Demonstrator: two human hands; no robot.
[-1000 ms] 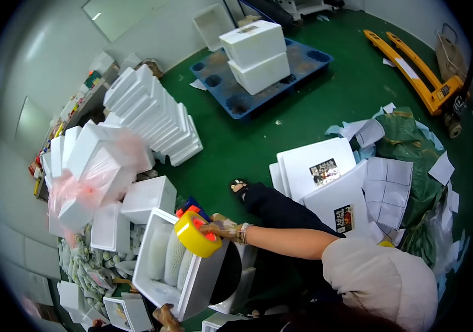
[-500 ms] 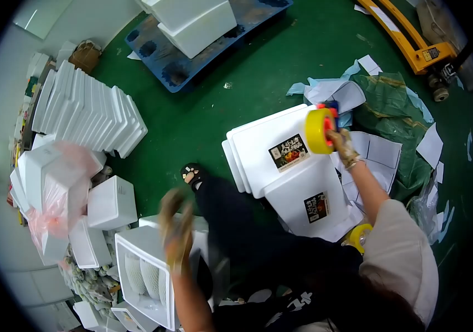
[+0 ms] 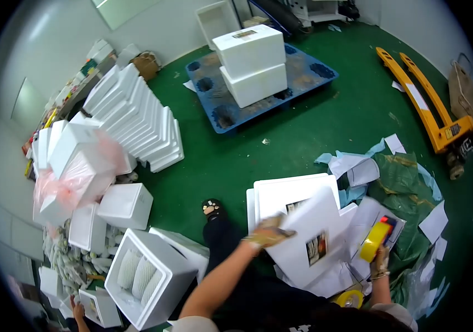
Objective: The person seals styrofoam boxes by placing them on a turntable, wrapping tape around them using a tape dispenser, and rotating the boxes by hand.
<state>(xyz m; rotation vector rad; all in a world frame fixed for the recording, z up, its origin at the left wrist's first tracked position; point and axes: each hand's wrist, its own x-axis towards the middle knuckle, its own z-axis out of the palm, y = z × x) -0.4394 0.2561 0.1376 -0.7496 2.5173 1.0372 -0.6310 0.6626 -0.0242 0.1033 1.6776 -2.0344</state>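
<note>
Head view, read as a clock face: at 5 o'clock the left hand has crossed from over the open box to the near edge of a white lid, though I cannot tell whether its gloved fingers are closed on that edge. At 4 o'clock the right hand grasps a tape dispenser with a yellow roll, now lowered from above the lids. The labelled lid is tilted and blurred, and it now overlaps the label of the lids behind; I judge it is being parted from them, so the work has turned from the box to a cover, with the tape kept ready. Toward 5 o'clock a second tape roll lies low beside the papers. Out at 7 o'clock stands the open box, uncovered, with pale netted pieces inside. At 8 o'clock another person's hand shows beside a smaller box, and at 12 two closed boxes sit stacked on a blue pallet
</note>
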